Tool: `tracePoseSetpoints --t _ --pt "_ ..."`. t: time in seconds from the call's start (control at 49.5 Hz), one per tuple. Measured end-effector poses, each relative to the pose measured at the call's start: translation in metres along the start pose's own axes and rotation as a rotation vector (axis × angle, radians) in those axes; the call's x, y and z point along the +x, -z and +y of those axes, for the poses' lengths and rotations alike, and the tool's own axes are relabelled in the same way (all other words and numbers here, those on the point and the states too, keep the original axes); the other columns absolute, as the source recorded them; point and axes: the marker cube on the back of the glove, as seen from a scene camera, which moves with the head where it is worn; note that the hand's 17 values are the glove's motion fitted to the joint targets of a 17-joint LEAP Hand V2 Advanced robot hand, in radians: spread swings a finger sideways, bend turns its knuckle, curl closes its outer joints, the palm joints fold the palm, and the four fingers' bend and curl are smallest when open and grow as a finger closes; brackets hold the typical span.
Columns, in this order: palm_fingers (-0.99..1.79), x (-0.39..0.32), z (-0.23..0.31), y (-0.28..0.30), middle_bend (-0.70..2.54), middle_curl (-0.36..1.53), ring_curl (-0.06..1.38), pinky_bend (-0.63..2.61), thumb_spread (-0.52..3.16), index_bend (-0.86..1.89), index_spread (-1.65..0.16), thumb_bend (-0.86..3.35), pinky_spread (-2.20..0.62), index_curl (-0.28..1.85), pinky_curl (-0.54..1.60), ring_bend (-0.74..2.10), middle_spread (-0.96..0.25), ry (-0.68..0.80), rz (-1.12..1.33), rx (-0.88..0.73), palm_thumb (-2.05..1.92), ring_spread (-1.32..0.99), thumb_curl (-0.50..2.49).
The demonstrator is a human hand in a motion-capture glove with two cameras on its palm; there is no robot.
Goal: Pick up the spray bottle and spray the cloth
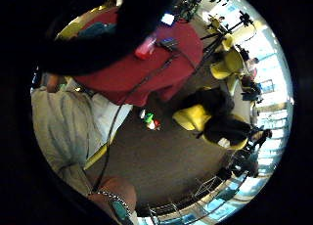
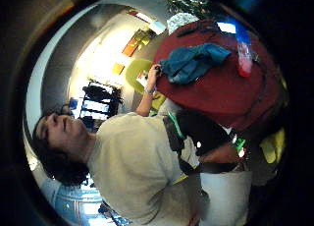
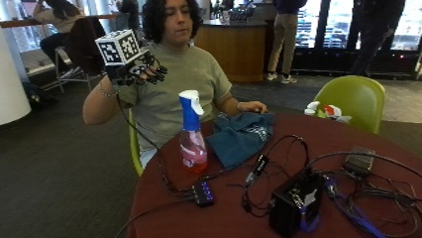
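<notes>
Well above the spray bottle point(image 3: 192, 131), gloved right hand point(image 3: 139, 69) is hovering, fingers loosely curled, holding nothing; should descend to the bottle's neck, cloth point(image 3: 240, 135) just beside.

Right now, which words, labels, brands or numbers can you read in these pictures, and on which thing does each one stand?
No text can be read.
Blue cloth: pale print on it, too blurred to read.
Spray bottle: no label that can be read.
Black box among the cables: small marks, too small to read.

Cloth point(image 3: 240, 134) partly behind spray bottle point(image 3: 192, 134)
</notes>
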Motion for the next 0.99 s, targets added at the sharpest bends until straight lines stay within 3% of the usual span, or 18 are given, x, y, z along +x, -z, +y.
tracePoseSetpoints --t 0.243,0.425,0.687,0.869,0.991 --pt "0.33 0.010 -0.010 -0.002 0.22 0.16 0.16 0.33 0.91 0.16 -0.35 0.21 0.18 0.16 0.19 0.35 0.01 -0.065 0.034 -0.037 0.46 -0.05 0.16" --pt "0.31 0.012 -0.013 -0.006 0.20 0.20 0.19 0.33 1.04 0.15 -0.38 0.15 0.20 0.19 0.23 0.34 0.01 -0.105 0.045 -0.054 0.48 -0.05 0.21" --pt "0.34 0.025 -0.031 -0.029 0.22 0.26 0.23 0.31 1.11 0.14 -0.38 0.11 0.21 0.21 0.27 0.38 0.02 -0.274 -0.005 0.090 0.58 -0.04 0.27" --pt "0.37 0.034 -0.052 -0.054 0.22 0.28 0.26 0.30 1.14 0.14 -0.37 0.10 0.21 0.22 0.29 0.39 0.03 -0.344 -0.205 0.126 0.66 -0.03 0.31" --pt "0.51 0.037 -0.068 -0.072 0.22 0.30 0.28 0.40 1.14 0.09 -0.34 0.07 0.20 0.21 0.32 0.44 0.05 -0.384 -0.417 0.285 0.69 -0.01 0.33"
